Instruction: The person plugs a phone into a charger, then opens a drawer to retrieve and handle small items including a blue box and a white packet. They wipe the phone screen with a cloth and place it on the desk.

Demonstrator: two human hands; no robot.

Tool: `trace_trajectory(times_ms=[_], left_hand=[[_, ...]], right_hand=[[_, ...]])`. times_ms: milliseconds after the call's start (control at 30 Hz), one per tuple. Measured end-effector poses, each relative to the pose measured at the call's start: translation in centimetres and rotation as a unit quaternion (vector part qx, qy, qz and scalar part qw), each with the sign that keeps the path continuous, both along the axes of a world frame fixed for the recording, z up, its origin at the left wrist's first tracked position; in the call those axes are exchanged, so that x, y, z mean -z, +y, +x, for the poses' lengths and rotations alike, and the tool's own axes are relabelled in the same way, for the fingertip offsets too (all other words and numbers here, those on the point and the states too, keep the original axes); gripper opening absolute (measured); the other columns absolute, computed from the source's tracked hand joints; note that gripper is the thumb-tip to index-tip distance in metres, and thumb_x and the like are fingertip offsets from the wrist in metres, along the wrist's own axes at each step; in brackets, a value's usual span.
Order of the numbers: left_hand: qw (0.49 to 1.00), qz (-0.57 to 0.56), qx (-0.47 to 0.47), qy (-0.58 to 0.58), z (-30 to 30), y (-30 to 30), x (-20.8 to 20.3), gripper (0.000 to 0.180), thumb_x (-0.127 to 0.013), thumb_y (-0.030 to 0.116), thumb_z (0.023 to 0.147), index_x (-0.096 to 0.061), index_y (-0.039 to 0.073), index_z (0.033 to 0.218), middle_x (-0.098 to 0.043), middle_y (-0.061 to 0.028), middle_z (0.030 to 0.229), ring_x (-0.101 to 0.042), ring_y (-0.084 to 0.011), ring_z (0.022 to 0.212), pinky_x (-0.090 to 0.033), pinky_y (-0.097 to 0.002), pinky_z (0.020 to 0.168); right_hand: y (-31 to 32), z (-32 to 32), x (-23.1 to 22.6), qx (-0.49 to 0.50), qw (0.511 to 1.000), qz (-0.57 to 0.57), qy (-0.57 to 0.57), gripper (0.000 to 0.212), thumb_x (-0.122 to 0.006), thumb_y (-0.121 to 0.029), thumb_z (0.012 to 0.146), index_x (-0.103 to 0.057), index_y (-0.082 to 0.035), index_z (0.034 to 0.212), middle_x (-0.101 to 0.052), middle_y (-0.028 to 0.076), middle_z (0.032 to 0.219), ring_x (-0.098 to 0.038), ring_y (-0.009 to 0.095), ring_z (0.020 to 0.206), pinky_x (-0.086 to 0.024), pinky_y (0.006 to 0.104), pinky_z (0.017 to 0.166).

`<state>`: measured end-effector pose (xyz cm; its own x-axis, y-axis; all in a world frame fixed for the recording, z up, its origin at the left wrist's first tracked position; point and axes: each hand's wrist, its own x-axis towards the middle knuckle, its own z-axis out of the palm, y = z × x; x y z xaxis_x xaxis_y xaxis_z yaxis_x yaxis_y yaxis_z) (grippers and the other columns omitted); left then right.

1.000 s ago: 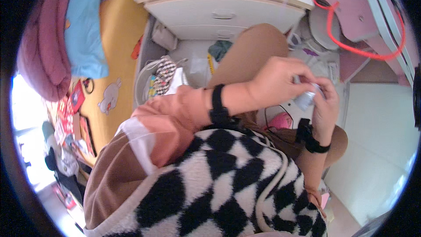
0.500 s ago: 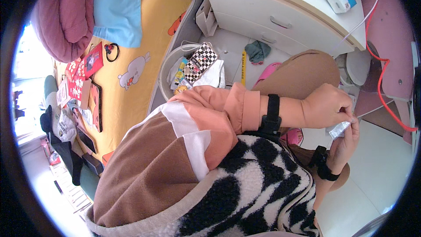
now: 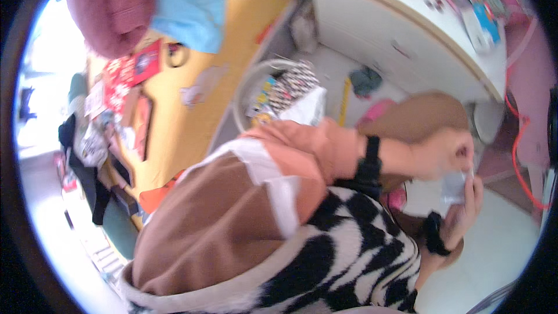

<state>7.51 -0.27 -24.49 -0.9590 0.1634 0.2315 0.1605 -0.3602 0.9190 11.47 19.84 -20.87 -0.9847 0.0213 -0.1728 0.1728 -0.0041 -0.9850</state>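
A small shiny, see-through packet [image 3: 454, 188] hangs between my two hands, its surface smeared by motion. My left hand [image 3: 446, 152], curled with fingers and thumb pressed together, pinches its upper edge. Below it, my right hand [image 3: 463, 212] grips the packet's lower side between thumb and fingers. A black strap [image 3: 369, 160] circles my left wrist, and another black strap [image 3: 434, 234] is on the right one. Both hands are held beside my brown-clad knees [image 3: 430, 113]. What the packet contains cannot be made out.
A white drawer cabinet [image 3: 383, 38] stands ahead, with a tissue pack [image 3: 481, 28] on top. Left of my arm is a filled waste bin [image 3: 239, 102]; beyond it, a yellow bed [image 3: 174, 104] holds red papers and bedding. A red cable [image 3: 515, 139] runs along the right.
The view has shifted, so the surroundings sit further right and blur. Both hands still hold the packet, and more of it shows between them now.
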Motion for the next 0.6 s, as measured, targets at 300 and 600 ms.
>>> trace_trajectory(times_ms=[300, 600], left_hand=[[0.998, 0.001, -0.06, -0.011, 0.7, -0.6, -1.6, 0.014, -0.063, 0.004, 0.093, -0.051, 0.0, 0.096, -0.063, -0.0124, 0.081, -0.062, -0.0226, 0.074, -0.05, -0.0364, 0.068], [0.976, -0.215, -0.029, 0.022, 3.0, -4.0, -4.2, 0.015, -0.058, 0.008, 0.094, -0.048, 0.0, 0.101, -0.062, -0.0209, 0.086, -0.062, -0.0377, 0.082, -0.048, -0.0451, 0.07]], right_hand=[[-0.6, -2.0, -0.6, -0.154, 0.988, -0.031, 0.004, 0.007, -0.059, -0.008, 0.1, -0.057, -0.002, 0.095, -0.06, 0.002, 0.092, -0.053, 0.009, 0.084, -0.044, 0.0252, 0.081], [-0.4, -3.0, -0.9, -0.225, 0.964, 0.105, 0.094, 0.01, -0.065, -0.009, 0.096, -0.057, -0.004, 0.093, -0.055, -0.002, 0.088, -0.047, 0.007, 0.08, -0.038, 0.0215, 0.075]])
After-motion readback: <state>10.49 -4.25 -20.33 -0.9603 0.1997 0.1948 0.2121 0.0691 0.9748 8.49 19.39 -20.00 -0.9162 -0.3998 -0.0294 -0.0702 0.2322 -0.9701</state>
